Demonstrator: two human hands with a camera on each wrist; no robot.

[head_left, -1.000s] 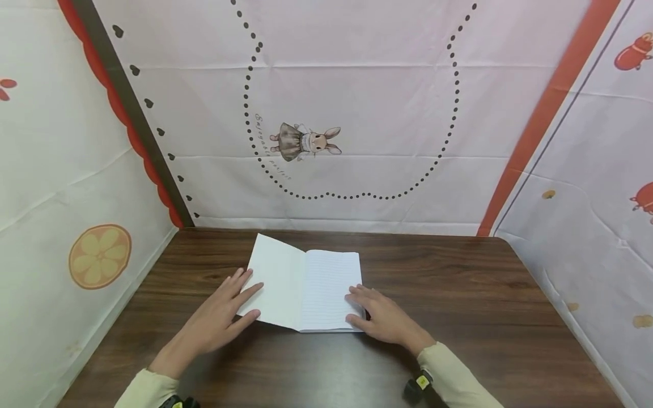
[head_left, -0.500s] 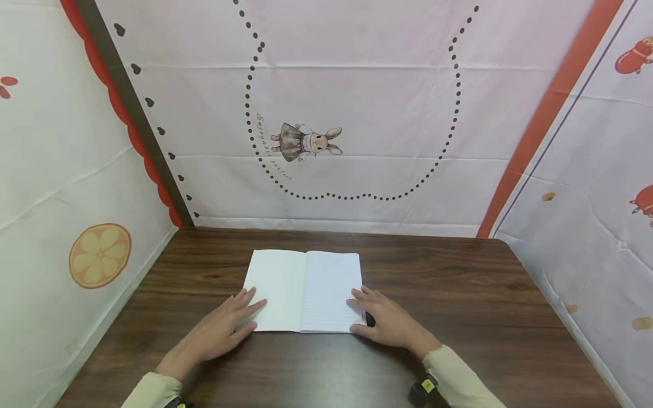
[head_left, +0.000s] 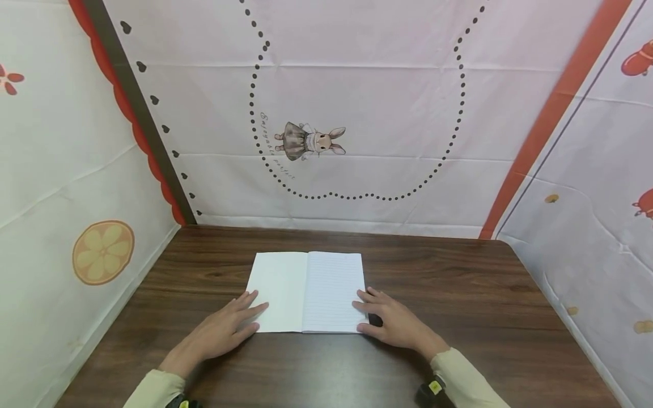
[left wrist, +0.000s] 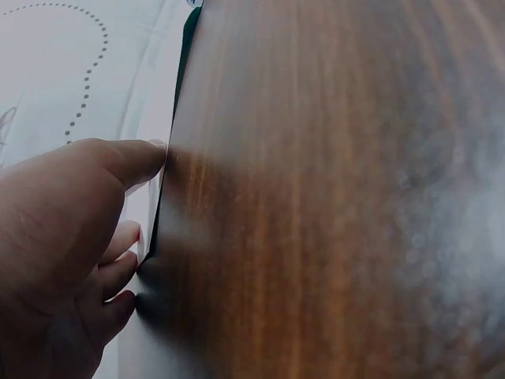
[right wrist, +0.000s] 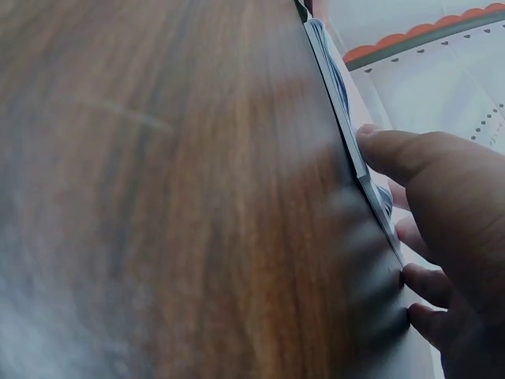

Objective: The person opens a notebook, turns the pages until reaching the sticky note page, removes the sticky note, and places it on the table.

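Note:
An open notebook (head_left: pixel 334 292) lies flat on the brown wooden table, a blank white side on the left and a lined page on the right. My left hand (head_left: pixel 219 331) rests with spread fingers on the lower left corner of the blank side. At the lined page's right edge, my right hand (head_left: pixel 395 323) touches the border with its thumb and fingertips. In the right wrist view the stacked page edges (right wrist: pixel 335 95) show beside the thumb. The left wrist view has the thin cover edge (left wrist: pixel 162 174) under the left thumb.
The wooden table (head_left: pixel 459 294) extends around the notebook. White patterned cloth (head_left: pixel 388 113) hangs behind it and along both sides. A dark item (head_left: pixel 374 321), partly hidden, sits under the right hand.
The left side of the notebook, raised and slanted a second ago, has come down flat, with my left hand lowering along with it. My right hand has shifted slightly right toward the page edge.

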